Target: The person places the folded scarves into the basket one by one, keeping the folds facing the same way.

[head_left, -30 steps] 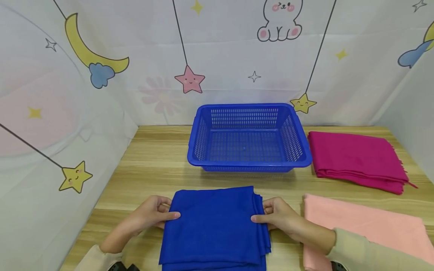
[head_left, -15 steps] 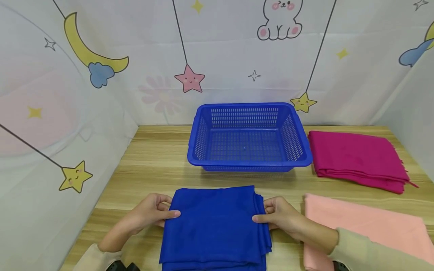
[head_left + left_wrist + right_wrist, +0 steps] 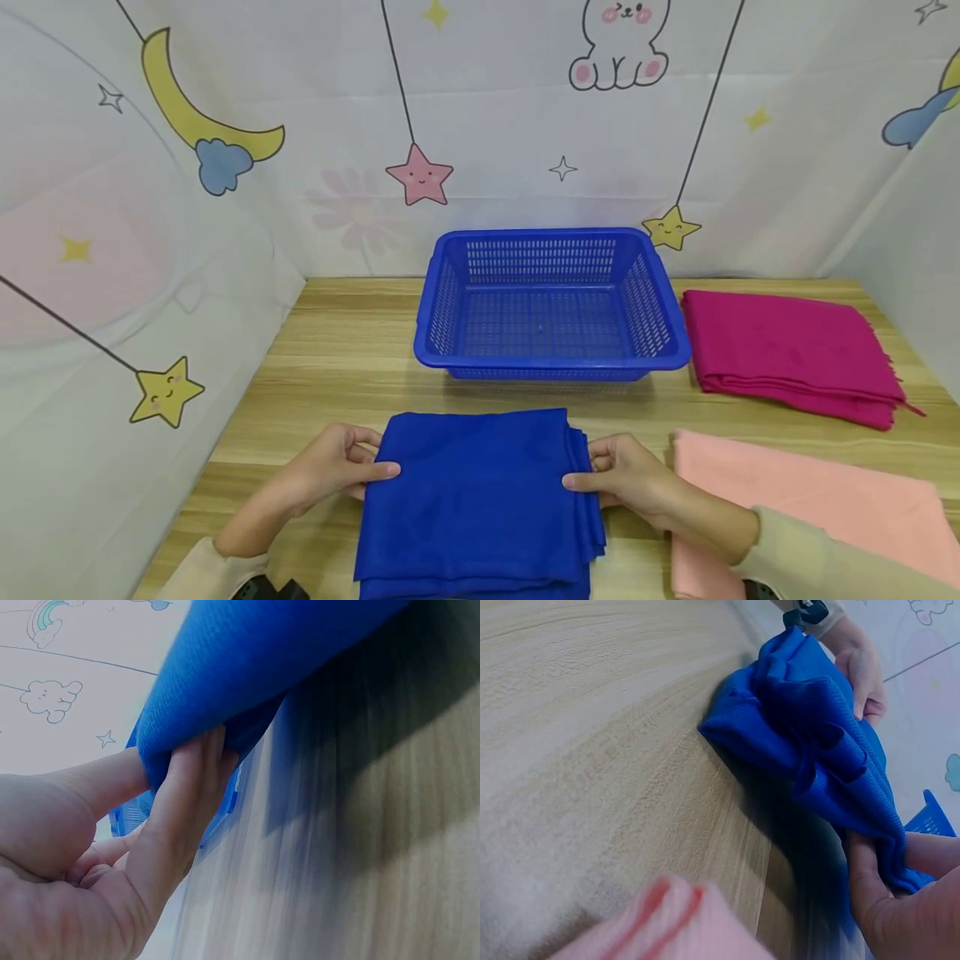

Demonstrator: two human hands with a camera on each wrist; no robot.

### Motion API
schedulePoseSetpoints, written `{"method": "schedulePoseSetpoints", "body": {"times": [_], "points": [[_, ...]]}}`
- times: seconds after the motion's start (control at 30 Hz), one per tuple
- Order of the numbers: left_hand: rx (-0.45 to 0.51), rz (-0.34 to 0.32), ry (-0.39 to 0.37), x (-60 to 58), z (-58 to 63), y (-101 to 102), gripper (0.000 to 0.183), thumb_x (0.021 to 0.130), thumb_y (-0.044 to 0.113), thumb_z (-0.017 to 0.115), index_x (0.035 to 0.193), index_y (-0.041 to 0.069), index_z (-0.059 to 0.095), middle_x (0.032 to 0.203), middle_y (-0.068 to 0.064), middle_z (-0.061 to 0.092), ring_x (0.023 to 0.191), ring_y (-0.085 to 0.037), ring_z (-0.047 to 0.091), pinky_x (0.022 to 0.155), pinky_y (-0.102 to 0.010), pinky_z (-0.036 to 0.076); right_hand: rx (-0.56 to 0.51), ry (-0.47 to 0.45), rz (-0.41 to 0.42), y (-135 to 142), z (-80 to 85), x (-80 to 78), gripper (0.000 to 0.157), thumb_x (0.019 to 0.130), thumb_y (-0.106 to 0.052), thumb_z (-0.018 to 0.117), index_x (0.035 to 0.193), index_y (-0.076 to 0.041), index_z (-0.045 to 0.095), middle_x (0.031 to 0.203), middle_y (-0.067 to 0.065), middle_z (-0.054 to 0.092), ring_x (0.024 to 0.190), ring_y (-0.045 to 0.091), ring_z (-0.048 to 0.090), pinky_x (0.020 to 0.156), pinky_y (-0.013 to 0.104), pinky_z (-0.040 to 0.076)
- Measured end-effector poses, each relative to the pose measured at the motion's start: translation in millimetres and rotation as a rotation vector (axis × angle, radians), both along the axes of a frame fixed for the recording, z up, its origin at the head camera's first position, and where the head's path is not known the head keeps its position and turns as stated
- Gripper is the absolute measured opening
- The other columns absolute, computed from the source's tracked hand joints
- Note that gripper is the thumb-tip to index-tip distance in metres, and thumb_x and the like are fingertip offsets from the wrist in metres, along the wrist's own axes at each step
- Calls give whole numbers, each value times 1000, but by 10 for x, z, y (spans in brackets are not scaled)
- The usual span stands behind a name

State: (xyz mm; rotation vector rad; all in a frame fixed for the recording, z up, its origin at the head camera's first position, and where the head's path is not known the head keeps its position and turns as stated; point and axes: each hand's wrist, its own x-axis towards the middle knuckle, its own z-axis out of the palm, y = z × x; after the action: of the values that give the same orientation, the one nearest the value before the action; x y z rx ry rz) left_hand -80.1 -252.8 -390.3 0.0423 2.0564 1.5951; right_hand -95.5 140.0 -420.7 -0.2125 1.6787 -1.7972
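Note:
A folded blue cloth (image 3: pixel 472 500) lies in front of the person at the near middle of the head view. My left hand (image 3: pixel 337 469) pinches its left edge, thumb on top and fingers underneath. At the opposite edge my right hand (image 3: pixel 628 479) grips the stacked layers the same way. In the left wrist view the cloth (image 3: pixel 247 667) is lifted over the fingers, with a shadow on the tabletop beneath. From the right wrist, the layered folds of the cloth (image 3: pixel 817 742) show, its near end between thumb and fingers of the right hand (image 3: pixel 907 900).
Behind the cloth stands an empty blue plastic basket (image 3: pixel 551 364) with slotted walls. To its right lies a folded magenta cloth (image 3: pixel 795 354) with a fringed edge. A folded pink cloth (image 3: pixel 810 483) sits under the right forearm. Printed fabric (image 3: pixel 510 125) hangs behind the wooden table (image 3: pixel 337 333).
Both hands keep their hold on the blue cloth. The cloth and hands have shifted very slightly away from the person and to the right. The basket and other cloths stay put.

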Motion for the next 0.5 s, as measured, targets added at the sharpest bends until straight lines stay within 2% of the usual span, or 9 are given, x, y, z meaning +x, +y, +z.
{"method": "schedulePoseSetpoints", "body": {"times": [0.27, 0.5], "points": [[-15, 0, 3, -21, 36, 11, 46, 90, 12, 76, 121, -17, 56, 88, -15, 73, 75, -24, 73, 65, -38, 60, -1, -10, -8, 24, 8, 2, 26, 89, 0, 72, 108, 15, 64, 81, 8, 73, 78, 18, 72, 72, 39, 60], [-21, 6, -4, -30, 78, 34, 52, 89, 13, 77, 123, -18, 52, 84, -14, 72, 72, -24, 72, 65, -37, 60, -21, -12, -17, 55, 29, 15, 27, 89, 0, 72, 110, 15, 63, 86, 12, 74, 80, 20, 72, 73, 40, 60]]}}
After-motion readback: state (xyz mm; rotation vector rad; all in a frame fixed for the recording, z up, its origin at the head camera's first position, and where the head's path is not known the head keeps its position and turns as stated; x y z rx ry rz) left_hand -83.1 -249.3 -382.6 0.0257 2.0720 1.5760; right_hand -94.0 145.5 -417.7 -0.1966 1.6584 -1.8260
